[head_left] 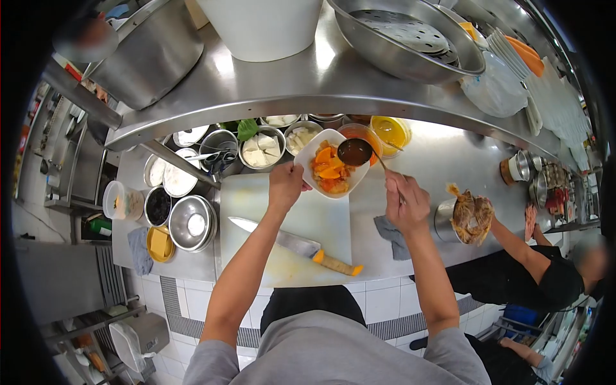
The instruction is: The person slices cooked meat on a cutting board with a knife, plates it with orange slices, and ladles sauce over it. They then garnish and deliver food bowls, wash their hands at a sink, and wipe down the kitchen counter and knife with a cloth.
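Observation:
My left hand (285,187) grips the left rim of a white bowl (306,146), which holds orange and yellowish food pieces (329,168). With closed fingers my right hand (407,196) holds the handle of a ladle (355,153). The ladle's cup, with brown liquid in it, is over the right side of the bowl. Just behind are a container of orange liquid (363,133) and one of yellow liquid (391,131). Below the bowl, a knife (289,241) with a yellow-ended handle lies on the white cutting board (256,261).
Stacked metal bowls (190,222) and ingredient containers stand left and behind. A steel shelf (269,86) spans overhead. A grey cloth (393,236) lies right of the board. At the right, a co-worker (520,256) has a hand by meat (473,216) over a metal pot (444,221).

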Demonstrator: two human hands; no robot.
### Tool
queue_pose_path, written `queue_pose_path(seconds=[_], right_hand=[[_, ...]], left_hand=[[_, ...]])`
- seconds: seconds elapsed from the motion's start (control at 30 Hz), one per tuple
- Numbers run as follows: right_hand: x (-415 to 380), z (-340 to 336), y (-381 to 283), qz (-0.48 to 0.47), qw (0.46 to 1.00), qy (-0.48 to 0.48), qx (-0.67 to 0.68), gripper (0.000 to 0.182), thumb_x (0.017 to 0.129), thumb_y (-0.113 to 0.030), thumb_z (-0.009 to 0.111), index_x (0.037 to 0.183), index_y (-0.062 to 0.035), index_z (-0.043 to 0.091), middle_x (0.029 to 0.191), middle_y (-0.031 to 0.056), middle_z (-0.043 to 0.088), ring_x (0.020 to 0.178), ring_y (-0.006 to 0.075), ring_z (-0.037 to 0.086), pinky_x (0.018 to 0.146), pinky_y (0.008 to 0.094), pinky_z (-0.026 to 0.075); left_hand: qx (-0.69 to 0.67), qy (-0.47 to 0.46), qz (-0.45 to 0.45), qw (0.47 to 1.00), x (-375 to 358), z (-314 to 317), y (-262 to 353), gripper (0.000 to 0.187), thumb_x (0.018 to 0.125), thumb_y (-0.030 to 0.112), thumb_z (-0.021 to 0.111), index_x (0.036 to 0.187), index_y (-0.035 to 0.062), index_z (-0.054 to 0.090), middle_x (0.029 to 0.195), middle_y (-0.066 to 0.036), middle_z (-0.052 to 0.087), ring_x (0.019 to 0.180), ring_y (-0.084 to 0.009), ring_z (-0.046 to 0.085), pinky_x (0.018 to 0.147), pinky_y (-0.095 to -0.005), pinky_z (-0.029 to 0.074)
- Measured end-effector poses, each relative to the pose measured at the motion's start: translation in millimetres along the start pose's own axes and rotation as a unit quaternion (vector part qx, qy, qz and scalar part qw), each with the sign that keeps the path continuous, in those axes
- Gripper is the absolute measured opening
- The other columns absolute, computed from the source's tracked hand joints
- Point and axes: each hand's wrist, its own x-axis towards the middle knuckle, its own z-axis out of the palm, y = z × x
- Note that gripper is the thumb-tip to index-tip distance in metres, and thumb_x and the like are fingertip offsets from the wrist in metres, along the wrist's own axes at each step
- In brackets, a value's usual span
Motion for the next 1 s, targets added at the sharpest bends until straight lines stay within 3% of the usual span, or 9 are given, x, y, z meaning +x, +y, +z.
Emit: queue_pose_path(seconds=[0.2,0.3,0.37,0.5,0.6,0.77,0.8,0.87,1.0], right_hand=[[-8,2,-17,-0.036,0.998,-0.02,0.057,0.032,0.081,0.003,0.073,0.113,-0.0009,0.067,0.091,0.0118,0.07,0.07,0.0255,0.068,0.058,0.0329,0.056],[2,4,-20,-0.046,0.998,-0.02,0.027,0.017,0.089,0.004,0.065,0.107,0.0023,0.067,0.094,0.0135,0.073,0.073,0.0271,0.071,0.062,0.0334,0.058],[1,3,-11,-0.079,0.996,0.014,0.028,0.038,0.078,0.006,0.074,0.115,-0.0008,0.066,0.1,0.0133,0.07,0.075,0.0271,0.07,0.06,0.0332,0.057],[-6,2,-4,-0.07,0.997,0.019,0.024,0.039,0.078,0.007,0.073,0.116,-0.0014,0.067,0.1,0.0131,0.07,0.075,0.0275,0.07,0.062,0.0335,0.057],[-17,14,7,-0.065,0.997,0.007,0.028,0.019,0.09,0.002,0.067,0.109,0.0028,0.069,0.096,0.0163,0.072,0.076,0.0292,0.072,0.064,0.0331,0.058],[-32,40,24,0.208,0.963,0.108,0.131,0.021,0.103,-0.012,0.057,0.108,0.0053,0.068,0.088,0.0151,0.072,0.069,0.0194,0.07,0.063,0.031,0.057],[-28,41,25,0.204,0.964,0.1,0.141,0.021,0.103,-0.012,0.057,0.108,0.0053,0.068,0.088,0.0151,0.072,0.069,0.0194,0.07,0.063,0.031,0.057],[-17,41,30,0.431,0.821,0.176,0.33,0.027,0.106,-0.018,0.053,0.114,0.0036,0.067,0.083,0.0126,0.07,0.066,0.0183,0.068,0.062,0.03,0.056],[-17,42,65,0.519,0.738,0.206,0.379,0.034,0.106,-0.027,0.054,0.11,0.0047,0.067,0.076,0.0102,0.067,0.06,0.0161,0.065,0.061,0.0297,0.056]], left_hand=[[-0.009,-0.003,-0.007,1.0,2,3,2,0.032,0.098,0.016,0.052,0.086,-0.0099,0.066,0.066,-0.014,0.07,0.056,-0.018,0.071,0.054,-0.0293,0.057],[-0.013,-0.005,-0.005,1.0,-2,8,-3,0.032,0.098,0.016,0.052,0.086,-0.0102,0.066,0.066,-0.014,0.069,0.056,-0.0181,0.071,0.054,-0.0295,0.057],[-0.018,-0.004,-0.004,1.0,-6,9,-4,0.032,0.098,0.016,0.053,0.086,-0.0103,0.066,0.066,-0.014,0.069,0.057,-0.0183,0.071,0.055,-0.0296,0.057],[0.001,0.02,-0.002,1.0,-11,7,-5,0.031,0.099,0.016,0.052,0.091,-0.0099,0.067,0.07,-0.014,0.07,0.059,-0.0183,0.071,0.056,-0.0288,0.059],[-0.014,0.03,-0.007,0.999,-13,9,-8,0.03,0.099,0.016,0.052,0.095,-0.0097,0.067,0.075,-0.014,0.071,0.06,-0.0182,0.071,0.056,-0.0281,0.059],[-0.015,0.068,-0.016,0.997,-23,21,-13,0.031,0.099,0.016,0.053,0.094,-0.0105,0.068,0.075,-0.014,0.071,0.061,-0.0187,0.072,0.056,-0.0284,0.06],[-0.032,0.088,-0.003,0.996,-24,25,-18,0.031,0.099,0.016,0.054,0.09,-0.0103,0.067,0.071,-0.015,0.07,0.058,-0.02,0.072,0.055,-0.0298,0.058],[-0.054,0.121,0.008,0.991,-26,31,-25,0.031,0.098,0.016,0.054,0.087,-0.0101,0.067,0.067,-0.016,0.07,0.056,-0.0213,0.072,0.054,-0.0312,0.057],[-0.046,0.172,0.015,0.984,-38,29,-34,0.032,0.099,0.017,0.053,0.087,-0.0097,0.067,0.065,-0.018,0.07,0.055,-0.0236,0.072,0.055,-0.0341,0.057]])
